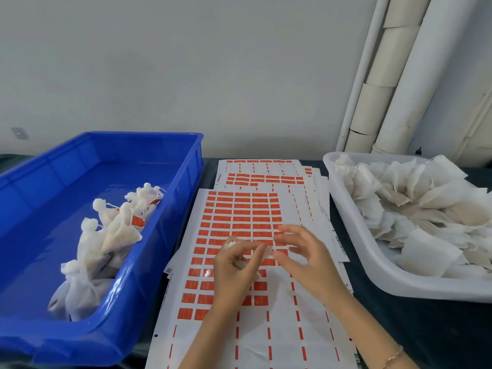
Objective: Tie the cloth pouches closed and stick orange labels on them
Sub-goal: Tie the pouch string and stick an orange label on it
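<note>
the dark counter [399, 328] carries a blue bin [26, 182] along its left edge and a white bin [386, 283] along its right edge. sheets of orange labels [239, 209] are spread down the middle between them. tied pouches [117, 235] lie in the blue bin, some already labelled, and a heap of open pouches [412, 209] fills the white one.

both hands hover over the label sheets near the front edge. the left hand [234, 272] has its grip curled round one small pouch [230, 245], with the bunched neck poking out at the far-left side of the fist and a bit of cloth showing between the fingertips on the right. the pouch's long axis seems to run roughly left to right. the right hand [306, 257] is just beside it, its grip spread and the thumb and fingertips turned toward the pouch's right end. blur hides whether a label is on a fingertip.

the right hand is the free one and is next to the cloth, so it probably makes the next move.
</note>
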`<state>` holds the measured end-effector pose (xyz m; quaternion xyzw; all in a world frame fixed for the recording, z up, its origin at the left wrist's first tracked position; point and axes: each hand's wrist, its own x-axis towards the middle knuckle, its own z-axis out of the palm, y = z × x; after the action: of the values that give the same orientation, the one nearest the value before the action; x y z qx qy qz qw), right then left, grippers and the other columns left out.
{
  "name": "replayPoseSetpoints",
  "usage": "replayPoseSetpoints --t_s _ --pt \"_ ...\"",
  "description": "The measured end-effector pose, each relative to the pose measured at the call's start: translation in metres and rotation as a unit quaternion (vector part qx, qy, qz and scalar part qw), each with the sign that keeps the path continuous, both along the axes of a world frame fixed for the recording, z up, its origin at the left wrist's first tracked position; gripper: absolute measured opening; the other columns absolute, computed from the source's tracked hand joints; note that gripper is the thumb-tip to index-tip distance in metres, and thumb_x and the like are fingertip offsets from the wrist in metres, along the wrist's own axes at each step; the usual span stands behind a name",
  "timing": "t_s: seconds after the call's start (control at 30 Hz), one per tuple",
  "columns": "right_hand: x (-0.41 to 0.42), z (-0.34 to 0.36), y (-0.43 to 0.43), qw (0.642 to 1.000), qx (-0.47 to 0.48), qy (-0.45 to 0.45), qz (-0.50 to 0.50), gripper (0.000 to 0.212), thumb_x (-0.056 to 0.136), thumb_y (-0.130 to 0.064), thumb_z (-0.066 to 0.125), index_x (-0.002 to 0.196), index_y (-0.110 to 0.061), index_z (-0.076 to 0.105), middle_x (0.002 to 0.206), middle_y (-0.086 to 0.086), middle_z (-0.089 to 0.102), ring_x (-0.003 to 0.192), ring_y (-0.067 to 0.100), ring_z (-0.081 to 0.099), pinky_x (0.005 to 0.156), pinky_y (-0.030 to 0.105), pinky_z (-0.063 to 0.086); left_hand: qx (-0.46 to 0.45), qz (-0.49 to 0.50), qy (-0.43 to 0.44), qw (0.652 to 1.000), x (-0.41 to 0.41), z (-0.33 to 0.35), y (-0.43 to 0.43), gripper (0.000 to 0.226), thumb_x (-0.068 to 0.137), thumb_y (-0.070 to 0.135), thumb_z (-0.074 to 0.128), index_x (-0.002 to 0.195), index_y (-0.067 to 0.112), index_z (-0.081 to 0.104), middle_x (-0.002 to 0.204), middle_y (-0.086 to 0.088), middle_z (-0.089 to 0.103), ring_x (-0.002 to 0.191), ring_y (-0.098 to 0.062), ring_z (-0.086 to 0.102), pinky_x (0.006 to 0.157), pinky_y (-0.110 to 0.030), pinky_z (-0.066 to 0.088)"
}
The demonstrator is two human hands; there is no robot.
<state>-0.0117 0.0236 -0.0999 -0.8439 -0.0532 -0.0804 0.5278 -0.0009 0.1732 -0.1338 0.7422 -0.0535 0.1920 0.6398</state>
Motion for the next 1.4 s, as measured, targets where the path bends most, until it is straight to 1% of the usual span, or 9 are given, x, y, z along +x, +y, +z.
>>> replayPoseSetpoints --t_s 0.23,0.33,0.43,0.53,0.63,0.73,0.9,1.03,1.4 --pt "0.013 -0.007 0.007 0.999 0.032 -0.008 -0.002 0.027 0.079 -0.029 0.076 0.101 -0.038 0.062 0.089 -0.025 0.07 0.087 -0.004 0.068 0.078 0.012 0.048 -0.001 -0.053 -0.001 0.999 0.001 0.003 -0.002 0.019 0.085 0.033 0.06 0.099 0.033 0.073 0.085 0.013 0.069 0.083 -0.012 0.062 0.069 -0.015 0.051" --pt "0.019 -0.005 0.008 0.998 0.044 -0.028 -0.023 0.031 0.079 -0.029 0.076 0.105 -0.036 0.062 0.088 -0.02 0.072 0.085 -0.002 0.069 0.08 0.014 0.051 -0.019 -0.086 0.013 0.996 0.0 0.006 -0.001 0.025 0.093 0.041 0.051 0.113 0.037 0.065 0.107 0.022 0.066 0.103 -0.004 0.061 0.083 -0.015 0.051" --pt "0.025 -0.003 0.006 0.991 0.129 -0.014 -0.038 0.029 0.079 -0.031 0.075 0.105 -0.032 0.062 0.095 -0.015 0.072 0.09 0.002 0.069 0.073 0.013 0.054 -0.019 -0.088 0.067 0.994 -0.001 0.011 0.001 0.032 0.086 0.052 0.042 0.117 0.054 0.05 0.118 0.043 0.049 0.114 0.011 0.05 0.096 -0.024 0.046" --pt "0.024 -0.01 0.007 0.971 0.234 0.045 -0.015 0.022 0.08 -0.04 0.069 0.1 -0.031 0.065 0.105 -0.011 0.071 0.098 0.012 0.068 0.08 0.03 0.058 -0.038 -0.085 0.111 0.989 -0.001 0.016 0.001 0.034 0.078 0.055 0.043 0.111 0.066 0.042 0.116 0.044 0.043 0.114 0.002 0.049 0.101 -0.035 0.046" --pt "0.022 -0.018 0.007 0.969 0.236 0.07 0.02 0.034 0.078 -0.041 0.051 0.098 -0.019 0.066 0.112 -0.009 0.069 0.105 0.018 0.066 0.093 0.045 0.053 -0.04 -0.086 0.106 0.99 0.0 0.017 0.001 0.035 0.077 0.053 0.043 0.109 0.066 0.042 0.115 0.04 0.044 0.113 -0.003 0.051 0.1 -0.035 0.048" --pt "0.022 -0.019 0.007 0.974 0.198 0.092 0.06 0.042 0.075 -0.044 0.046 0.09 -0.012 0.07 0.113 -0.012 0.069 0.11 0.013 0.062 0.097 0.035 0.048 -0.033 -0.083 0.101 0.991 0.001 0.014 0.0 0.038 0.078 0.05 0.043 0.115 0.054 0.046 0.118 0.034 0.048 0.113 -0.006 0.053 0.098 -0.035 0.049" --pt "0.02 -0.021 0.009 0.977 0.179 0.104 0.059 0.044 0.075 -0.047 0.042 0.09 -0.022 0.075 0.099 -0.012 0.072 0.101 0.013 0.064 0.094 0.033 0.048 0.0 -0.086 0.098 0.991 0.003 0.009 0.002 0.036 0.08 0.05 0.041 0.116 0.046 0.048 0.106 0.043 0.05 0.102 0.016 0.05 0.084 -0.021 0.048" --pt "0.021 -0.022 0.008 0.975 0.209 0.076 0.015 0.043 0.077 -0.046 0.043 0.08 -0.019 0.076 0.096 -0.009 0.073 0.1 0.01 0.065 0.091 0.031 0.049 0.049 -0.068 0.089 0.993 0.002 0.003 0.0 0.011 0.095 0.037 0.049 0.105 0.041 0.053 0.098 0.032 0.057 0.096 0.005 0.058 0.071 -0.015 0.053" --pt "0.025 -0.028 0.002 0.966 0.249 0.072 -0.011 0.041 0.081 -0.047 0.044 0.078 -0.022 0.075 0.099 -0.007 0.073 0.102 0.012 0.065 0.091 0.035 0.047 0.056 -0.08 0.045 0.994 0.001 -0.001 -0.003 0.005 0.09 0.022 0.06 0.091 0.027 0.058 0.084 0.018 0.062 0.085 -0.007 0.06 0.072 -0.01 0.049"
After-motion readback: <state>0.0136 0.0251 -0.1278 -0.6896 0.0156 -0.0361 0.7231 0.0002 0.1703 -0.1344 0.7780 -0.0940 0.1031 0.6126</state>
